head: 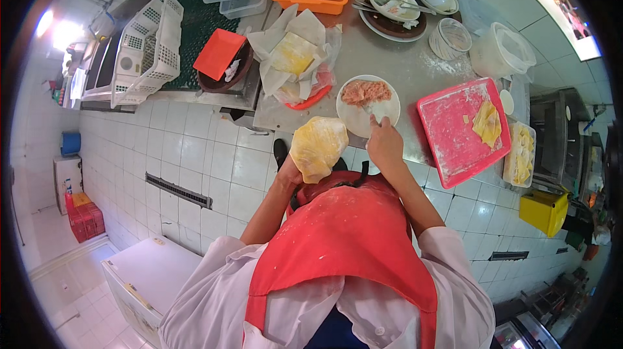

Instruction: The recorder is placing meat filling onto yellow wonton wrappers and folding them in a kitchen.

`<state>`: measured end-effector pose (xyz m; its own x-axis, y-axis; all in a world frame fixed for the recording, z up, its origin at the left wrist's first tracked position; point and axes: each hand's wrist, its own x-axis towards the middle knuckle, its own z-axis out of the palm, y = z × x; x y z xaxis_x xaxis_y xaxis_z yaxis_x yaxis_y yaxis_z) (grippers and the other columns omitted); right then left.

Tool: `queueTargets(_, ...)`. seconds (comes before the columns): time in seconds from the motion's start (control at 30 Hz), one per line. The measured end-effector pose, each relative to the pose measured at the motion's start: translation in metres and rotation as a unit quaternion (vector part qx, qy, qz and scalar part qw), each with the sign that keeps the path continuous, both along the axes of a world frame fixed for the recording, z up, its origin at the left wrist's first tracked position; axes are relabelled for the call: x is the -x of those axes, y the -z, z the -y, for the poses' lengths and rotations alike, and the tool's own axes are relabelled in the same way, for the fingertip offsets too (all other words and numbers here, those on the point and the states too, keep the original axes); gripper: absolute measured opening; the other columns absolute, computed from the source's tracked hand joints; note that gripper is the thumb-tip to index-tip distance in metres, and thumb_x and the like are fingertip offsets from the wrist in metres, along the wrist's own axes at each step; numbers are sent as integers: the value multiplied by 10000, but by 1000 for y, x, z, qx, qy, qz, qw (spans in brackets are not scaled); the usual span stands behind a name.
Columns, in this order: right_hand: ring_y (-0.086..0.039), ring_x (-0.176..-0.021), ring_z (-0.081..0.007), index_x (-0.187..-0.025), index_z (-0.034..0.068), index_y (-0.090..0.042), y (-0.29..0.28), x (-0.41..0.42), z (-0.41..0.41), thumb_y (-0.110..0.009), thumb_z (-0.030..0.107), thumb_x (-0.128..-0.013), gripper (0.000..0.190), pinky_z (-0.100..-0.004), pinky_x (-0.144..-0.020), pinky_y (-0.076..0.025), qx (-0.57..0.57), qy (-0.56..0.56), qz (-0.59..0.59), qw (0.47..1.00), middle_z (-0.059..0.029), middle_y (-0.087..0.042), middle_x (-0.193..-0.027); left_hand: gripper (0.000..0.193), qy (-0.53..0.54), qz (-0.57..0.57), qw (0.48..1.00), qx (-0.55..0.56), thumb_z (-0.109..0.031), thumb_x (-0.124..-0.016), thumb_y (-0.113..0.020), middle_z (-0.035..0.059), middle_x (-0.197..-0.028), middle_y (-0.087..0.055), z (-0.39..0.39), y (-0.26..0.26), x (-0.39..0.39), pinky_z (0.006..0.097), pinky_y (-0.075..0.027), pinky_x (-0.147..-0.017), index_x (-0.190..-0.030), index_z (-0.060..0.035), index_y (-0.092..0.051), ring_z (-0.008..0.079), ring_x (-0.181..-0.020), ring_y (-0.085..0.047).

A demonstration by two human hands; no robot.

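A floured yellow dough wrapper (pixel 319 147) lies spread over my left hand (pixel 292 170), which is mostly hidden beneath it. My right hand (pixel 385 142) is over the near edge of a white plate (pixel 348 118), index finger pointing onto it; whether it holds a small tool is unclear. Ground raw meat (pixel 366 92) lies on the plate's far half. Left of the plate, a stack of yellow wrappers (pixel 293 53) rests on white paper. To the right, a red tray (pixel 452 154) dusted with flour holds a folded yellow piece (pixel 487 124). Beside it, a clear container (pixel 520 154) holds yellow pieces.
An orange basin (pixel 311 3) with meat, stacked dirty dishes (pixel 394 3) and plastic tubs (pixel 501 52) stand along the back of the steel table (pixel 336 59). A white basket (pixel 146 52) and a red square dish (pixel 220 54) over a brown bowl are at left.
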<state>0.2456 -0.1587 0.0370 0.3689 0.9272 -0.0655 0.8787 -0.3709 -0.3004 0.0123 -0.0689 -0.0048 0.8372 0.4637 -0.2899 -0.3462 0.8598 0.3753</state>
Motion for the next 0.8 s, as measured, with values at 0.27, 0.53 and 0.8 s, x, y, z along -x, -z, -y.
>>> queueTargets(0.27, -668, -882, -320, -1303, 10, -613, -5, -1, -6, -650, 91, -761, 549, -402, -752, -569, -39, -10, 6, 999, -180, -594, -1048, 507, -26, 3, 1000, 16, -305, -1023, -514, 152, -1383, -570, 0, -19, -5, 454, -586, -909, -1451, -46, -430, 301, -1180, -636)
queueTargets(0.53, -676, -867, -323, -1266, 9, -641, -22, -13, 1, -649, 116, -757, 520, -423, -735, -561, 36, -31, 22, 999, -180, -608, -1001, 498, -35, -3, 998, 53, -305, -1025, -505, 161, -1377, -573, 0, -25, -2, 473, -605, -857, -1446, -46, -437, 318, -1161, -645)
queueTargets(0.8, -668, -879, -365, -1106, 69, -719, -11, -33, 4, -622, 151, -824, 310, -460, -752, -533, -66, 18, -80, 994, -192, -680, -964, 503, -29, 9, 999, 26, -334, -1031, -490, 158, -1384, -568, -1, -20, 1, 474, -601, -865, -1447, -56, -438, 319, -1166, -642)
